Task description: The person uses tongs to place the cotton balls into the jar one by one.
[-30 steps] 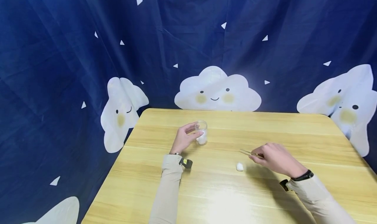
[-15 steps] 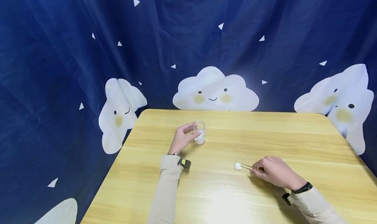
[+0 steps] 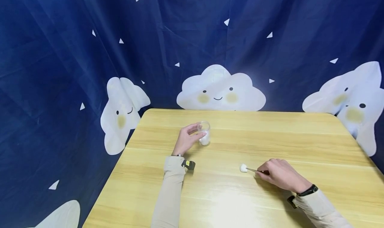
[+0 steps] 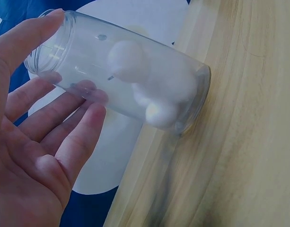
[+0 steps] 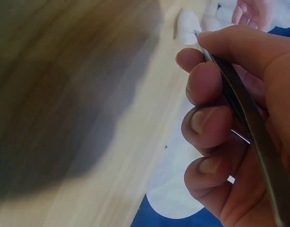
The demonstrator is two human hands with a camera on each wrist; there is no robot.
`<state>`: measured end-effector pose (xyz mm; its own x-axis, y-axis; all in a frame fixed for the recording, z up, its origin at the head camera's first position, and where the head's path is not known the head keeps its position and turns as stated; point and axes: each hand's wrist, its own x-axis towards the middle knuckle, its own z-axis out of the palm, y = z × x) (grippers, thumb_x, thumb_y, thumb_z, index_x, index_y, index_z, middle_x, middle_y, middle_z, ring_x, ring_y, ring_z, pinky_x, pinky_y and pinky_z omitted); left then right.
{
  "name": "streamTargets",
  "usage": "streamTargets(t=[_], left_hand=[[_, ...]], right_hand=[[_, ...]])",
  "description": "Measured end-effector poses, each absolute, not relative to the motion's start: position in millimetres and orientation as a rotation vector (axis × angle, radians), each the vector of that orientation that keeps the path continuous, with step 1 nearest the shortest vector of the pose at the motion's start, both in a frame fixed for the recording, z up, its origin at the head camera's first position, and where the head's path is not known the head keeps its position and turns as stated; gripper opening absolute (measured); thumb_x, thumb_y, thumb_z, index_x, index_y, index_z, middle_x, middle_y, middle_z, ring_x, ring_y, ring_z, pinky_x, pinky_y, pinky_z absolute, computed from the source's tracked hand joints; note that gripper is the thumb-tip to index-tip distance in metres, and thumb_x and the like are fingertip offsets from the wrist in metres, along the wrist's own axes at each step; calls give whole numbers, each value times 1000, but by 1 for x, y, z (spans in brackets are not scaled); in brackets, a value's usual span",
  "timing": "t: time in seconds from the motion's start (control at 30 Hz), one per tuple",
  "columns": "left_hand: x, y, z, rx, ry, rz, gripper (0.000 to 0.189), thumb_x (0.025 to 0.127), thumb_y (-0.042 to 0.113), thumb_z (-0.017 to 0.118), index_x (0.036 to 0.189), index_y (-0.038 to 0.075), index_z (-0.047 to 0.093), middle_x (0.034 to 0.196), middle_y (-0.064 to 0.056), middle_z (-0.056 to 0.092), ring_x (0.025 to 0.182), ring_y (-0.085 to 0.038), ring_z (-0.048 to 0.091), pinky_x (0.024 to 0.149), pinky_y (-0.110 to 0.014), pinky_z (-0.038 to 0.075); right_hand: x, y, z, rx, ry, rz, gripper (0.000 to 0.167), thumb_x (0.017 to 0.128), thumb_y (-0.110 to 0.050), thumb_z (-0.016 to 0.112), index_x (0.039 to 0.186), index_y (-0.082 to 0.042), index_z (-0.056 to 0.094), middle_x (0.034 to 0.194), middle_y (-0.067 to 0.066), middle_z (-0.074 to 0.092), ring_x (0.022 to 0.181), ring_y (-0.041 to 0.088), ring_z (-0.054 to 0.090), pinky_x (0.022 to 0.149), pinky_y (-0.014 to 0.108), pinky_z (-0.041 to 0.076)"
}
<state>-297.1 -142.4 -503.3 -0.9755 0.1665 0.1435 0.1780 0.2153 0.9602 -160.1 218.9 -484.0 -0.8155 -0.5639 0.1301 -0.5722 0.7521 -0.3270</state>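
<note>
My left hand [image 3: 186, 140] holds a clear glass jar [image 3: 204, 128] upright on the table, thumb on the near side and fingers round the back. Inside it, several white cotton balls [image 4: 168, 85] lie toward the bottom, as the left wrist view shows. No lid sits on the jar. My right hand [image 3: 283, 175] pinches a pair of dark tweezers [image 5: 246, 104] between thumb and fingers. Their closed tips meet the side of one loose cotton ball [image 3: 243, 168] on the table, right of the jar and nearer to me.
The light wooden table [image 3: 222, 184] runs back to a dark blue curtain [image 3: 192, 31] printed with white clouds. A strong glare lies on the near middle of the tabletop. A black wrist camera [image 3: 189, 165] sits at my left cuff.
My right hand has come down and toward me, bringing the tweezers to the loose cotton ball, and their tips have closed at it. My left hand stays at the jar.
</note>
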Motion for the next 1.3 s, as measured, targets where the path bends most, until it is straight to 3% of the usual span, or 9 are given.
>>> streamTargets(t=[0.23, 0.6, 1.1, 1.3], left_hand=[[-298, -142, -504, -360, -2441, -1932, 55, 87, 29, 85, 137, 15, 66, 133, -13, 72, 128, -32, 67, 114, -51, 51], [-295, -146, -502, -360, -2426, -1938, 54, 87, 29, 85, 136, 16, 67, 132, -13, 72, 127, -32, 67, 114, -50, 51], [-295, -145, -509, -357, -2423, -1936, 55, 86, 28, 86, 136, 16, 67, 130, -10, 73, 127, -31, 67, 115, -50, 50], [-296, -144, -507, -366, -2426, -1919, 53, 86, 30, 85, 135, 18, 68, 130, -8, 74, 125, -30, 68, 114, -49, 51]], right_hand=[[-159, 222, -479, 930, -2907, 575, 39, 93, -21, 76, 61, -29, 54, 59, -23, 25, 52, -9, 20, 45, 13, 21], [-161, 222, -473, 906, -2916, 547, 47, 94, -21, 75, 61, -34, 45, 59, -21, 22, 51, -9, 20, 46, 13, 21], [-163, 221, -466, 887, -2869, 534, 33, 93, -21, 76, 67, -33, 61, 59, -24, 25, 51, -9, 20, 46, 13, 20], [-173, 216, -456, 902, -2843, 551, 26, 94, -20, 75, 72, -31, 68, 58, -27, 38, 51, -10, 24, 46, 13, 22]])
